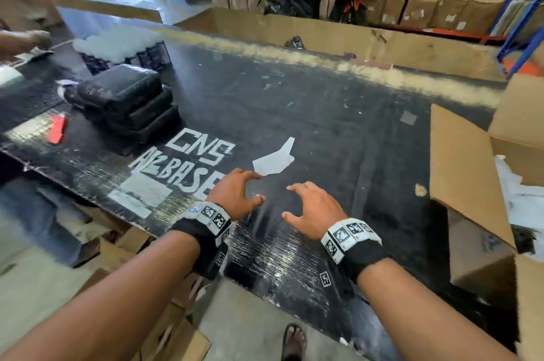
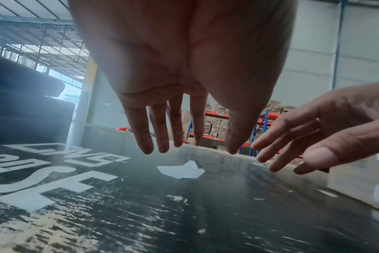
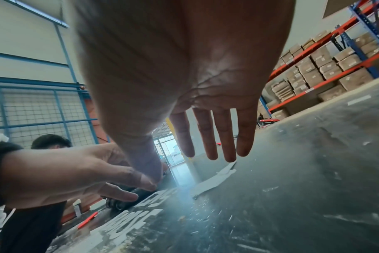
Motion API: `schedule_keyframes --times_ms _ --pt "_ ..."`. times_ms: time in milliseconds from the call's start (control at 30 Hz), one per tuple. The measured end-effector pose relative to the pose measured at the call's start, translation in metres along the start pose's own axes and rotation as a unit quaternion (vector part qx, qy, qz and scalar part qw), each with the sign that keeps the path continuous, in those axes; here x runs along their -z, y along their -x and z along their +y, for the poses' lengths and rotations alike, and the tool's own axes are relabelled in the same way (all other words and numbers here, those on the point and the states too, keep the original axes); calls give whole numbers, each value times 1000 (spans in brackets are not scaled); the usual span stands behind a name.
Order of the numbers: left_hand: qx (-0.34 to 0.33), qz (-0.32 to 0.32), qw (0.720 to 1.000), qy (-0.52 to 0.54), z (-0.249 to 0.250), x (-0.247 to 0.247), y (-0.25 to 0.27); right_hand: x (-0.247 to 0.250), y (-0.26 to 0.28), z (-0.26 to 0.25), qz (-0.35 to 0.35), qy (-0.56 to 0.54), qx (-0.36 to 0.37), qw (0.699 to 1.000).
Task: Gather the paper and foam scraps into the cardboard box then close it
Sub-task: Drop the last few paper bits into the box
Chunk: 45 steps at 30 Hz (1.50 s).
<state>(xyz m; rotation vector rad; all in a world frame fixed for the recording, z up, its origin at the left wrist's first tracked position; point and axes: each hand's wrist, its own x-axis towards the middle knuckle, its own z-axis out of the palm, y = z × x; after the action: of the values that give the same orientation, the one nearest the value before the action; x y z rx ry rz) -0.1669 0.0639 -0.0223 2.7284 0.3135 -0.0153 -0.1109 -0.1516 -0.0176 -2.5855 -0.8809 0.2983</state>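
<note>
A white paper scrap (image 1: 273, 160) lies flat on the black table (image 1: 323, 113), also seen as paper scrap (image 2: 181, 170) and paper scrap (image 3: 214, 179). My left hand (image 1: 238, 191) hovers just short of it, fingers spread and empty; left hand (image 2: 184, 149). My right hand (image 1: 309, 207) hovers beside the left, a little nearer to me, fingers straight and empty; right hand (image 3: 210, 157). The open cardboard box (image 1: 468, 166) stands at the table's right edge, flaps up, with white scraps (image 1: 524, 199) inside.
A stack of black cases (image 1: 126, 101) and wrapped bottles (image 1: 123, 48) sit at the left. A red object (image 1: 57, 129) lies near the left edge. Another person's hand (image 1: 26, 41) works far left. Cardboard walls the table's far side.
</note>
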Motion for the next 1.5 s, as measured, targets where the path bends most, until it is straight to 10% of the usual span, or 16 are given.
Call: schedule_keyframes --times_ms 333,567,967,1500 --pt "13 -43 999 -17 -31 -39 -135 -26 -178 43 4 9 -44 999" --pt "-10 -80 994 -71 -43 -67 -171 -40 -231 57 -120 136 9 983" --pt "-56 -27 995 -76 -47 -51 -158 -23 -183 50 -49 230 -9 972" --pt "-316 113 930 152 33 27 -18 48 69 1 398 92 28 912"
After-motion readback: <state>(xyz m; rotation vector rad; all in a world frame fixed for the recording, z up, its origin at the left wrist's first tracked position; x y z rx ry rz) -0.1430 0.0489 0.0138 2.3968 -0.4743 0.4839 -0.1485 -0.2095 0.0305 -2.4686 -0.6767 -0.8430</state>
